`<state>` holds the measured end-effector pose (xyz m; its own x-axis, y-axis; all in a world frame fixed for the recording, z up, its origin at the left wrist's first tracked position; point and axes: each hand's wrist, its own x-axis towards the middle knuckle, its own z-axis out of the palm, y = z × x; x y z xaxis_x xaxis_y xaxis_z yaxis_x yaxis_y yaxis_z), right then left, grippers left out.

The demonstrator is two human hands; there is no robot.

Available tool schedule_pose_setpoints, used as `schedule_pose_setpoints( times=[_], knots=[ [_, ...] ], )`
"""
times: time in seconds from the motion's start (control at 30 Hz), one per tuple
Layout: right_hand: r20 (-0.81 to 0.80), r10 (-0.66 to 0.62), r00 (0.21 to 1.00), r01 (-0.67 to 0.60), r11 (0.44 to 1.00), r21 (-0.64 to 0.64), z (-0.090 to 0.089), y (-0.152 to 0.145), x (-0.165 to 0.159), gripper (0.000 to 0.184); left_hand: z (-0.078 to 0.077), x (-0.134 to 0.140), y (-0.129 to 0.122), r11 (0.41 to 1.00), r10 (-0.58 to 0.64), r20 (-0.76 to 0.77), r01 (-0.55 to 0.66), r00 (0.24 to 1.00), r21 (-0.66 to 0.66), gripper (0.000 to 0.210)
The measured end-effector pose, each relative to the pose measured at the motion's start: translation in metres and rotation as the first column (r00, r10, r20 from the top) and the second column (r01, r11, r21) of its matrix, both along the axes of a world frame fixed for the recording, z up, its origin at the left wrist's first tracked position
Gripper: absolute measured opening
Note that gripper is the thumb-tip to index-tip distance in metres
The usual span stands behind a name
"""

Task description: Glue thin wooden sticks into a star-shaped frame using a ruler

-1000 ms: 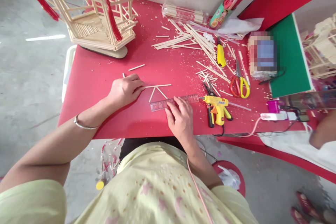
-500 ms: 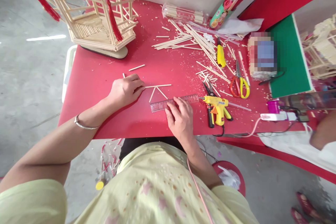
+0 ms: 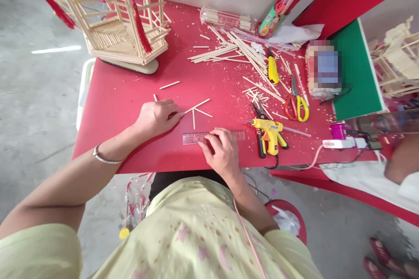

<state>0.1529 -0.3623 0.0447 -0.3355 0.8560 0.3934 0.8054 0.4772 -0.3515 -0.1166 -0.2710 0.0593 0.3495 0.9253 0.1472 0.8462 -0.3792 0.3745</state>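
My left hand (image 3: 160, 117) rests on the red table, its fingertips closed on the left end of a thin wooden stick (image 3: 201, 104). Two shorter sticks (image 3: 194, 120) branch from the middle of that stick toward me, spread apart like legs. A clear ruler (image 3: 190, 138) lies below them, apart from the sticks. Over its middle, my right hand (image 3: 224, 150) is bent, thumb and fingers gripping it and covering part of its scale. Beyond my left hand lies a short loose stick (image 3: 170, 85), and another stick end (image 3: 155, 97) shows beside the knuckles.
A yellow glue gun (image 3: 270, 130) lies on black-jawed pliers to the right. Past it are scissors (image 3: 297, 102), a yellow cutter knife (image 3: 272, 69) and a scattered stick pile (image 3: 245, 48). A wooden pavilion model (image 3: 131, 48) with red tassels stands at back left.
The joined sticks have turned, their right end swinging away from me. The ruler has gone from tilted to level and moved slightly closer to me with my right hand.
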Motion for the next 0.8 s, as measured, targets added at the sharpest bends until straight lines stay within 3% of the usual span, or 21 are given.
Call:
schedule_pose_setpoints(
  times=[0.37, 0.8],
  knots=[
    [0.074, 0.011, 0.997, -0.014, 0.999, 0.034, 0.001, -0.006, -0.009, 0.021, 0.008, -0.004, -0.002, 0.978, -0.113, 0.108, 0.129, 0.988, -0.161, 0.028],
    [0.068, 0.013, 0.998, -0.015, 0.999, 0.034, 0.000, -0.006, -0.013, 0.018, 0.009, -0.016, 0.008, 0.934, -0.239, 0.169, 0.274, 0.956, -0.230, 0.028]
  ],
)
